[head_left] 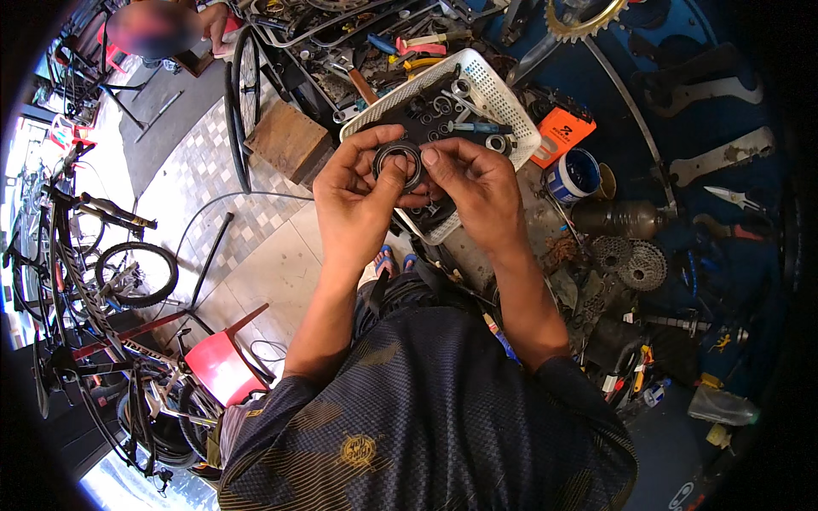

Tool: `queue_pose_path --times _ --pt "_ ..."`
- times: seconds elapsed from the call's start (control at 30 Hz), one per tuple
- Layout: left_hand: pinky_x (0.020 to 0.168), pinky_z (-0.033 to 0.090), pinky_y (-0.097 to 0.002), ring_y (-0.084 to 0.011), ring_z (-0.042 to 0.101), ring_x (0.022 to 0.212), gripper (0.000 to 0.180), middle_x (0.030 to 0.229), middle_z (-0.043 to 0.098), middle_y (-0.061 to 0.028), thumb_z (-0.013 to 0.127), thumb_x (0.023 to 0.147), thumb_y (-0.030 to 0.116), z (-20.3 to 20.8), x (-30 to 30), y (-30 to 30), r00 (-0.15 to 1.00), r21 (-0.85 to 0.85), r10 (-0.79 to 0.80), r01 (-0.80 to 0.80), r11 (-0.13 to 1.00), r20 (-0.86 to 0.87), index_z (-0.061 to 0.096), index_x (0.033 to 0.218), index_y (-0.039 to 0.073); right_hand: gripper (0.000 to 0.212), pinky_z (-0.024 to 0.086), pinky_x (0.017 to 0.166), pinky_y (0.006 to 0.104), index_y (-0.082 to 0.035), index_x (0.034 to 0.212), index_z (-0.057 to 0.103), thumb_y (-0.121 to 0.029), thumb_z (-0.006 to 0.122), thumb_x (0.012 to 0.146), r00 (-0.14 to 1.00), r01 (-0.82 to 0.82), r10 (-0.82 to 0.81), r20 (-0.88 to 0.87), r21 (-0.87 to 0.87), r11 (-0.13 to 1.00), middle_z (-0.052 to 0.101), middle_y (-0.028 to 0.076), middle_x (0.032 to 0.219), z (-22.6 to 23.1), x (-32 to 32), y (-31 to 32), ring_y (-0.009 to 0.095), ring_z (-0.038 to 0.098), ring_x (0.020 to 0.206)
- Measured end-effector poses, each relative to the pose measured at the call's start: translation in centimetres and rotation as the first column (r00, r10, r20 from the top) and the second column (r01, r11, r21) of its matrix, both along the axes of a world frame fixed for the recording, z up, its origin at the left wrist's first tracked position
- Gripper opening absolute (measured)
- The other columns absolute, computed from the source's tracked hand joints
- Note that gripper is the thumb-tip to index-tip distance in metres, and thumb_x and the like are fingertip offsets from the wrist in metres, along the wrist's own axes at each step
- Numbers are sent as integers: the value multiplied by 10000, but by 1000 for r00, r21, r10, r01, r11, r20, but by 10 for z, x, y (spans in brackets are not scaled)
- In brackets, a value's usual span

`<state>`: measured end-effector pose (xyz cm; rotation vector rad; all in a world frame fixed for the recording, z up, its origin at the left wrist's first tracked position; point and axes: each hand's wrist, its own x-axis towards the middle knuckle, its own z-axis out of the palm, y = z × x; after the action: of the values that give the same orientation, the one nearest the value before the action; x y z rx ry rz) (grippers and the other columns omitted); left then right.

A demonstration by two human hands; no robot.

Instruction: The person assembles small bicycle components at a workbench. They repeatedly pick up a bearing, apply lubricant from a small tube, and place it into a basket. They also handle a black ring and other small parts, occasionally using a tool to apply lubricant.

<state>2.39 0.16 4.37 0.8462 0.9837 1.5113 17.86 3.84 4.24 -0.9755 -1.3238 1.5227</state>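
Observation:
A dark metal ring-shaped bearing is held up in front of my body, gripped from both sides. My left hand is closed on it, its thumb lying across the ring and its fingers behind. With thumb and fingers pinched, my right hand holds the bearing's right edge. Just below and beyond my hands is a white perforated plastic basket. Several round metal rings and a blue tool lie inside it. Part of the basket is hidden by my hands.
An orange box and a blue-and-white tub stand right of the basket. Bicycle cassettes lie at right. A wooden block and a red stool are at left, near bicycles. Another person's hand shows at the top left.

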Motion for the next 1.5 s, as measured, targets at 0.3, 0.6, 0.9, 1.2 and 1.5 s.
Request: queue_pose_path --times 0.3,0.6,0.9,1.2,1.5 --pt "727 673 -343 -165 715 852 279 998 720 -115 609 1014 45 -3 -1 -3 1000 -41 1 0 999 3 624 1268 -71 221 495 621 233 13 1009 727 -203 680 1008 978 51 -78 195 141 989 705 10 790 5 -1 4 42 610 722" --pt "749 619 -247 -111 688 910 230 1040 726 -114 567 1037 31 -5 8 -3 985 40 141 -138 990 -94 616 1235 -75 289 618 768 257 15 1223 624 -105 703 972 980 14 -3 -197 56 998 701 53 1020 -9 -22 -8 84 670 926" --pt "504 466 -193 -34 601 626 223 780 683 -31 632 1001 72 0 4 -7 948 -91 84 -117 989 -307 640 1184 -55 214 533 648 234 24 1099 716 -149 711 974 996 88 -92 11 171 981 731 37 863 -3 -15 -4 60 650 756" --pt "529 428 -249 -56 538 591 251 653 607 -21 606 998 103 0 2 -3 859 -106 39 -108 988 -511 674 1189 -45 184 509 632 258 -18 1089 740 -119 732 935 971 137 -188 146 302 943 711 55 850 -5 -19 -4 83 628 707" --pt "559 412 -218 -50 501 613 319 758 586 10 459 1061 127 -5 0 -2 832 -32 -22 5 999 -555 602 1295 -35 174 502 649 269 -17 1057 747 -125 738 921 958 107 -182 220 313 944 721 75 902 -4 -15 -1 92 621 725"
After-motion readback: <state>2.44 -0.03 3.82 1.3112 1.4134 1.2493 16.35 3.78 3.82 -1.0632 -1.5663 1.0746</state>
